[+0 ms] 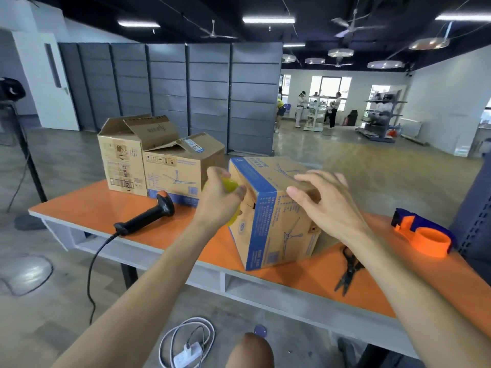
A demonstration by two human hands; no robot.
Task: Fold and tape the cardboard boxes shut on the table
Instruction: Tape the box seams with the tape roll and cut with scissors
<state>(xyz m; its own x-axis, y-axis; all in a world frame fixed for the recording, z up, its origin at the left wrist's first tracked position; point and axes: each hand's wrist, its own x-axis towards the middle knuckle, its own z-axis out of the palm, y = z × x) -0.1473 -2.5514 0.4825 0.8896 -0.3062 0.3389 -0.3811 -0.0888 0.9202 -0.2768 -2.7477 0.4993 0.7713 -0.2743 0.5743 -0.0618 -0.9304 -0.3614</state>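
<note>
Three corrugated cardboard boxes on smooth orange surface (87,205). Nearest box (268,229): brown, blue band over top and down front, fan drawing printed, top flaps down. Left hand (220,200) curled round glossy yellow tape roll (230,185), at nearest box's left face. Right hand (326,205) spread flat, fingers straight, on its top. Behind-left of it: tall box (122,160), flaps up, contents hidden; low box (172,168), one torn flap raised. Left: one black corded scanner (148,216). Right: one black cutters (349,269), one orange-blue plastic tape dispenser (425,235).

Boxes (122,160) (175,168) (273,216) x3 — tape roll (230,184), dispenser (425,237), scanner (148,216), snips (348,272) x1 ea.
</note>
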